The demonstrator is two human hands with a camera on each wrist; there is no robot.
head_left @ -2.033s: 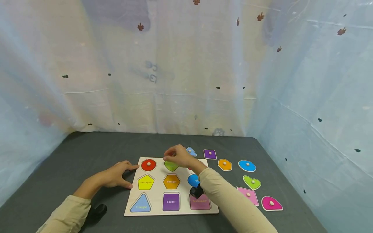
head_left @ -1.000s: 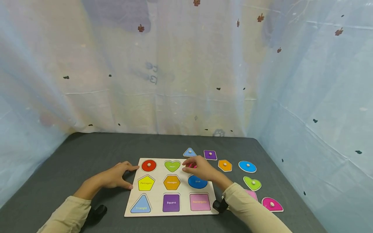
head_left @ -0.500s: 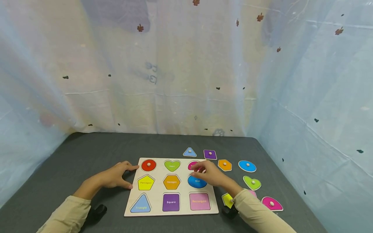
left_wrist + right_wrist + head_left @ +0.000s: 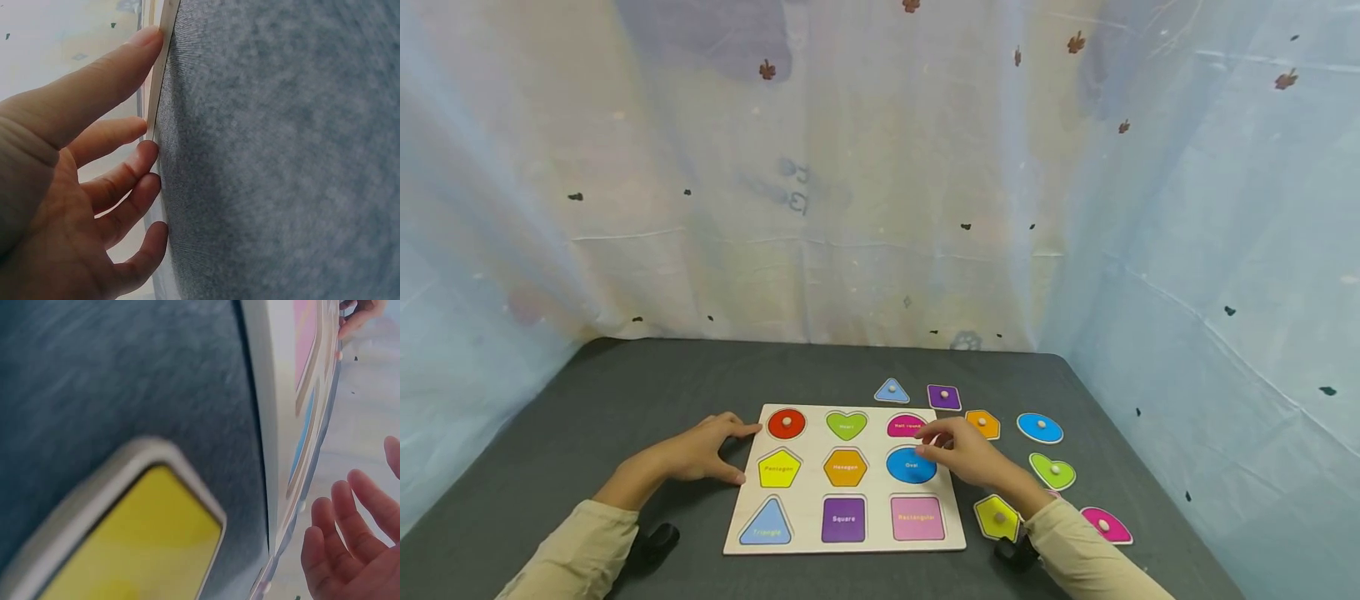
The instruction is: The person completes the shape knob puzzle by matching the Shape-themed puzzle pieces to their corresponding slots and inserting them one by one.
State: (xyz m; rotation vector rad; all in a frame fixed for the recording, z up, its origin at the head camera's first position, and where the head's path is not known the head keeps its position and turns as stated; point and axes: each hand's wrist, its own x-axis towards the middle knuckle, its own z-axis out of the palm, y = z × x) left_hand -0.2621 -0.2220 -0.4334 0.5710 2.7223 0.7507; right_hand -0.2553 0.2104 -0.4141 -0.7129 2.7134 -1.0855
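A wooden shape-puzzle board (image 4: pixel 808 508) lies flat on the dark cloth, its recesses printed with coloured shapes and names. The red circle piece (image 4: pixel 797 429) sits in its top left recess, knob up. My left hand (image 4: pixel 696 450) touches the board's left edge with thumb and fingertips; in the left wrist view its fingers (image 4: pixel 119 175) are spread and loosely bent. Above the board's right side, by the oval and half-round recesses, hovers my right hand (image 4: pixel 966 454), holding nothing. The right wrist view shows its fingers relaxed. Below that forearm lies the yellow pentagon piece (image 4: pixel 988 512).
Loose knobbed pieces lie behind and right of the board: blue triangle (image 4: pixel 883 395), purple square (image 4: pixel 936 402), orange hexagon (image 4: pixel 988 432), blue oval (image 4: pixel 1030 429), green heart (image 4: pixel 1047 478), magenta half-round (image 4: pixel 1114 533). My right sleeve mostly covers a pink piece (image 4: pixel 1052 493). Curtains (image 4: pixel 880 250) surround the table.
My right hand has drawn back rightward from the heart recess to the board's right edge, uncovering the half-round recess and the yellow pentagon piece. My left hand has stayed at the board's edge.
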